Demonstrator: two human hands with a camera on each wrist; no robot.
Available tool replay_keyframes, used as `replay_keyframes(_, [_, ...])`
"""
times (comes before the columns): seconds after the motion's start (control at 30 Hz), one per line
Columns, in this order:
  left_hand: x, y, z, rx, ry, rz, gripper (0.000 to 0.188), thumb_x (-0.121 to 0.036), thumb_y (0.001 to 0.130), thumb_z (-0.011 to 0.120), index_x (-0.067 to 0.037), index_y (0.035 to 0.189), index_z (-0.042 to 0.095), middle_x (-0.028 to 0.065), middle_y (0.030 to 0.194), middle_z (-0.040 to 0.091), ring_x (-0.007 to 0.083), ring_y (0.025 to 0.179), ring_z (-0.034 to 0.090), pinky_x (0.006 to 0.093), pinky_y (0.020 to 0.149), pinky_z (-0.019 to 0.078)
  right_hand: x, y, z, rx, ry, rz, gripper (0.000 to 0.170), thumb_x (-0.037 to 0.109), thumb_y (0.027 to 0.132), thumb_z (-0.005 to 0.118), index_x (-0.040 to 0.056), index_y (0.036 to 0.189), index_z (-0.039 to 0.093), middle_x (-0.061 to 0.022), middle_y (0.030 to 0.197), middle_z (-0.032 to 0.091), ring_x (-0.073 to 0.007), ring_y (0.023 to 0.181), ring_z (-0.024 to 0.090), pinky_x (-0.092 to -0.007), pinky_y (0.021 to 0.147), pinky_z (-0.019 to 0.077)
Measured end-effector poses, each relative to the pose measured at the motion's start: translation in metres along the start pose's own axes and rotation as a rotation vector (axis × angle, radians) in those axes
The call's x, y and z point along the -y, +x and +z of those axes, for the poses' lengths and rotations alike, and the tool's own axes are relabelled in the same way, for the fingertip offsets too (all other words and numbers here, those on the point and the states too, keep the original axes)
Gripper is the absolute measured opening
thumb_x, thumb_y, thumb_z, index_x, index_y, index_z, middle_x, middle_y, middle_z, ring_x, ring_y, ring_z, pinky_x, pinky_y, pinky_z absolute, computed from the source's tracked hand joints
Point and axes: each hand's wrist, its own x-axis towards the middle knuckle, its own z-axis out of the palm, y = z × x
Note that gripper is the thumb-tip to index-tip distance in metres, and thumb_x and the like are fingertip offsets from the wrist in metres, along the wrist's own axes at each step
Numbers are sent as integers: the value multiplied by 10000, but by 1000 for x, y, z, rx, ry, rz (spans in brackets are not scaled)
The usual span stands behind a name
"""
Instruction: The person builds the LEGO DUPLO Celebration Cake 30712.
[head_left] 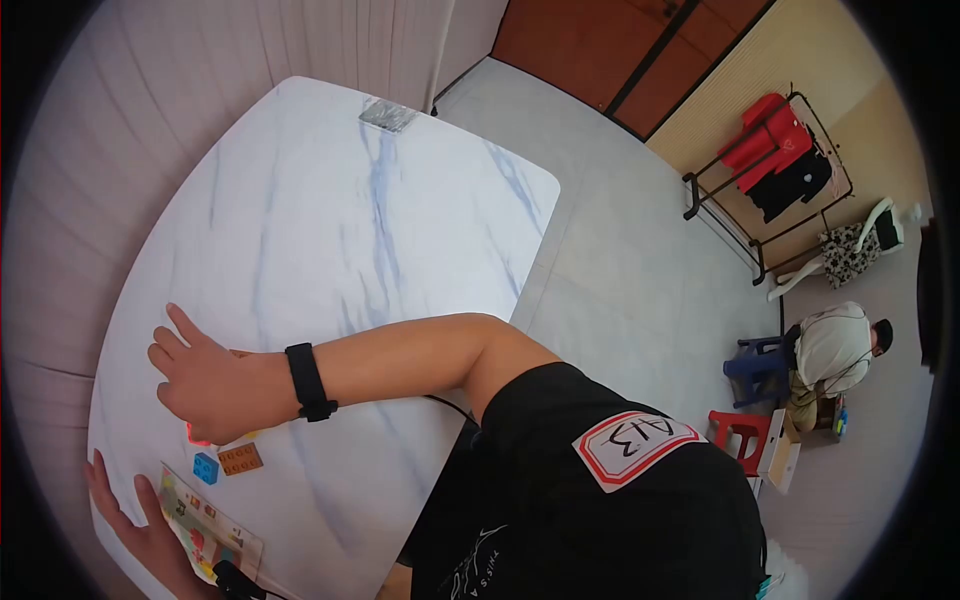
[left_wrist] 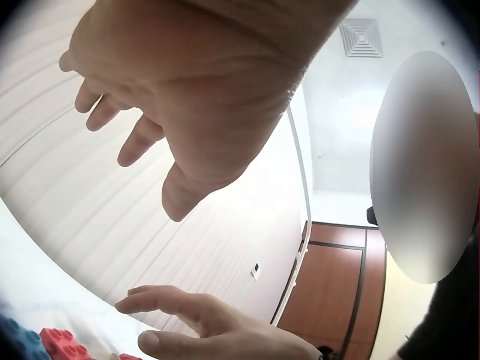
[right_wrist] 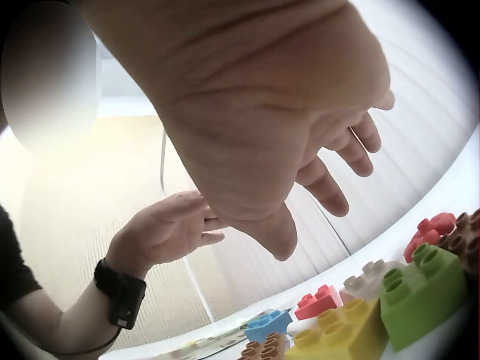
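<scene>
My right hand [head_left: 215,385] hovers palm down over a group of toy building blocks, its fingers apart and holding nothing. Beneath it, the right wrist view shows a green block [right_wrist: 424,300], a yellow block [right_wrist: 345,334], a white block [right_wrist: 369,279] and a small red block [right_wrist: 318,301]. My left hand [head_left: 155,540] is raised by the table's near-left edge, fingers spread and nothing in them. Beside its thumb lies a printed picture sheet [head_left: 225,540]. A blue block [head_left: 206,468] and a brown block [head_left: 240,459] sit between the sheet and my right hand.
The white marbled table [head_left: 300,230] carries a clear flat packet [head_left: 388,115] at its far corner. A pale curtain [head_left: 200,60] runs along the table's curved side. Another person [head_left: 835,345] sits farther off, near a clothes rack [head_left: 770,180].
</scene>
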Motion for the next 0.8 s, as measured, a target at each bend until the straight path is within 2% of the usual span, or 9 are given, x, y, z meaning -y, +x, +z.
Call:
replay_keyframes(0.13, [-4, -7, -2, -8, 2, -20, 505, -192, 1009, 609, -94, 1494, 508, 140, 1627, 373, 310, 1517, 318, 458, 1236, 223, 5, -5, -4, -2, -1, -26, 419, 356, 785, 723, -35, 932, 750, -341, 1232, 564, -488, 1293, 440, -713, 1190, 128])
replay_keyframes(0.27, [11, -15, -19, 105, -41, 38, 529, -112, 969, 638, -87, 1484, 522, 139, 1603, 419, 303, 1498, 358, 430, 1229, 241, 30, 9, 17, -106, -48, -181, 378, 349, 817, 710, -25, 877, 720, -282, 1079, 626, -428, 1221, 497, -680, 1132, 301])
replay_keyframes(0.3, [3, -14, -13, 104, -77, 31, 540, -91, 952, 655, -91, 1478, 532, 139, 1594, 436, 300, 1491, 373, 419, 1224, 251, 5, -6, 13, -126, 56, -90, 329, 330, 831, 704, 3, 868, 713, -241, 1019, 642, -395, 1161, 519, -647, 1065, 382])
replay_keyframes(0.33, [-12, -16, -16, 85, -7, 11, 553, -80, 922, 698, -93, 1456, 555, 138, 1579, 457, 292, 1482, 390, 412, 1215, 272, 5, -3, 9, -40, 45, -62, 327, 331, 814, 724, 13, 887, 720, -231, 1060, 640, -383, 1149, 515, -651, 1048, 373])
replay_keyframes(0.4, [-20, -18, -20, 53, 26, -1, 558, -134, 893, 755, -112, 1425, 589, 167, 1568, 456, 299, 1466, 410, 405, 1184, 327, 6, -1, -4, -111, 11, -44, 459, 359, 691, 831, 38, 1004, 732, -241, 1220, 579, -422, 1236, 485, -681, 1100, 295])
replay_keyframes(0.47, [-25, -20, -27, 30, 33, -10, 552, -206, 891, 776, -125, 1408, 603, 197, 1568, 434, 325, 1447, 429, 418, 1131, 394, 11, -3, -14, -73, -40, -24, 501, 324, 769, 821, 37, 1162, 704, -242, 1364, 524, -430, 1338, 439, -680, 1139, 270])
replay_keyframes(0.57, [-28, -23, -35, -3, -2, -116, 593, -311, 884, 791, -149, 1421, 598, 203, 1586, 406, 341, 1442, 432, 419, 1031, 479, 16, 0, -10, -126, 5, -65, 453, 343, 793, 799, 12, 1094, 728, -263, 1327, 565, -425, 1343, 442, -648, 1174, 249])
replay_keyframes(0.63, [-26, -22, -36, -16, -72, -148, 626, -380, 869, 797, -158, 1420, 600, 213, 1591, 396, 348, 1440, 434, 420, 979, 513, 17, -1, -11, -56, -51, -52, 458, 343, 816, 793, 3, 1114, 724, -261, 1357, 552, -426, 1335, 448, -622, 1182, 260])
replay_keyframes(0.8, [-25, -23, -32, -18, -56, -116, 638, -390, 861, 807, -157, 1418, 601, 228, 1589, 393, 357, 1440, 432, 432, 989, 512, 14, -1, -10, -34, -76, -53, 460, 368, 841, 785, 1, 1112, 721, -253, 1363, 549, -418, 1338, 451, -621, 1184, 267])
